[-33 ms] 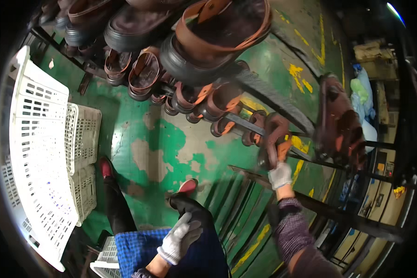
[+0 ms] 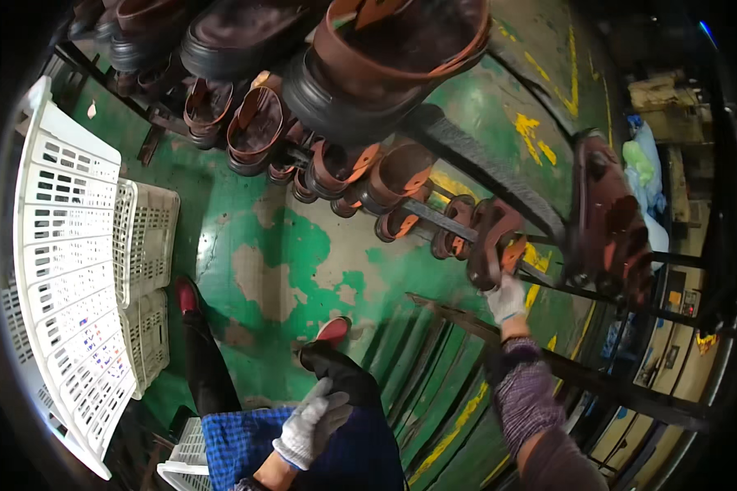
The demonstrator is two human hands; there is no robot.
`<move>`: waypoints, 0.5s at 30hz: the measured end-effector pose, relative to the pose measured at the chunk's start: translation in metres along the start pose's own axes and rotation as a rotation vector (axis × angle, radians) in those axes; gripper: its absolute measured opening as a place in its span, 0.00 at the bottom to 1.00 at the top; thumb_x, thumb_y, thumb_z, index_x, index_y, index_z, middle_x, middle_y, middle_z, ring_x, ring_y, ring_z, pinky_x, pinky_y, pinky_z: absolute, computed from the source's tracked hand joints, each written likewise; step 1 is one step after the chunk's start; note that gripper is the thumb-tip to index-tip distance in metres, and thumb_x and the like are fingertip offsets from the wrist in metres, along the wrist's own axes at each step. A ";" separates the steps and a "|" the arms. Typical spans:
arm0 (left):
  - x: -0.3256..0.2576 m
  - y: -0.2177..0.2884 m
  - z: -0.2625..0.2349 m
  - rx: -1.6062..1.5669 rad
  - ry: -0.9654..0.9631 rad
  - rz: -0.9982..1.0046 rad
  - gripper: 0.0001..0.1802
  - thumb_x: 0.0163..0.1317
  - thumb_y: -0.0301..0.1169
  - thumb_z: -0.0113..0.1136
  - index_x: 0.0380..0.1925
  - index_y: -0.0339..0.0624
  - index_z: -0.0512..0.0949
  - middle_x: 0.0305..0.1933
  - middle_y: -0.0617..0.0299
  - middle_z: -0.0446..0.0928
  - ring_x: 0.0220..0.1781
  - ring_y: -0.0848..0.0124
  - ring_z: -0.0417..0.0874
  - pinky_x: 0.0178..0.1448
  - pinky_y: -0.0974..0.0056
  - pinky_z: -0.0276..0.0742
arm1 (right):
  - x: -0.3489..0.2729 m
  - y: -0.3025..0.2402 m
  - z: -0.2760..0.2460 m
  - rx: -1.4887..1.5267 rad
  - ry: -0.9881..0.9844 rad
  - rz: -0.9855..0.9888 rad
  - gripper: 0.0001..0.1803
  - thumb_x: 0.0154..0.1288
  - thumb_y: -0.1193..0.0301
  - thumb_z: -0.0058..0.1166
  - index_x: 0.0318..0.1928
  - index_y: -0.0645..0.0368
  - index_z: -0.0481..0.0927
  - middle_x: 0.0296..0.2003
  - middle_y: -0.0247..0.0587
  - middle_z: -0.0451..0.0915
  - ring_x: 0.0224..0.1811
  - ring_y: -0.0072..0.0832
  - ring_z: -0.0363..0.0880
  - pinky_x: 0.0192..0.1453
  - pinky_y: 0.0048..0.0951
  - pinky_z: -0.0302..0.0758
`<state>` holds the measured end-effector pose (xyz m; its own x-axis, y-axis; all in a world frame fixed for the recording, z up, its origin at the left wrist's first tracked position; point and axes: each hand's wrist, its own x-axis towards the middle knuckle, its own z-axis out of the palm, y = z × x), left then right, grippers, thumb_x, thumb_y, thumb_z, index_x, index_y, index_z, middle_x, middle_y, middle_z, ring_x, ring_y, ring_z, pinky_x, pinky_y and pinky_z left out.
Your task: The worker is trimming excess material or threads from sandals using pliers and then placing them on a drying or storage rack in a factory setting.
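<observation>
In a white glove, my right hand (image 2: 508, 300) reaches out to the rack at the right, its fingers closed at the near end of a brown leather shoe (image 2: 485, 260). Orange-brown lining shows beside the fingertips, and the shoe hides part of them. That shoe sits at the end of a row by a dark rack bar (image 2: 438, 218). My left hand (image 2: 315, 421), gloved too, hovers over the blue checked apron (image 2: 241, 442) with its fingers loosely stretched and nothing in them.
Large brown shoes with black soles (image 2: 327, 102) fill the upper rack close overhead. White perforated crates (image 2: 74, 270) stand at the left. A dark slatted metal frame (image 2: 467, 319) lies low at the right. The floor (image 2: 303, 254) is worn green paint.
My right hand has shifted slightly right and away from me, and the shoe at its fingers has tilted and moved a little right. My left hand has barely moved.
</observation>
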<state>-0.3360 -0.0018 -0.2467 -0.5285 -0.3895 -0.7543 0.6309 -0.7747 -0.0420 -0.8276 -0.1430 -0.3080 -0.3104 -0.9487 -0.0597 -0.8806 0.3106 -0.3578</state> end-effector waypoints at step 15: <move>-0.156 0.096 -0.052 0.220 0.349 0.306 0.29 0.64 0.25 0.58 0.65 0.35 0.64 0.57 0.51 0.76 0.58 0.63 0.77 0.65 0.62 0.70 | -0.157 -0.360 0.034 0.976 -0.151 0.416 0.15 0.54 0.85 0.56 0.44 0.64 0.82 0.37 0.30 0.74 0.41 0.21 0.71 0.46 0.24 0.72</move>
<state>-0.1637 0.0101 -0.1673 -0.0935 -0.4542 -0.8860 0.5723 -0.7527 0.3254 -0.4504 -0.1081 -0.2012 -0.4135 -0.7974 -0.4396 -0.0284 0.4939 -0.8691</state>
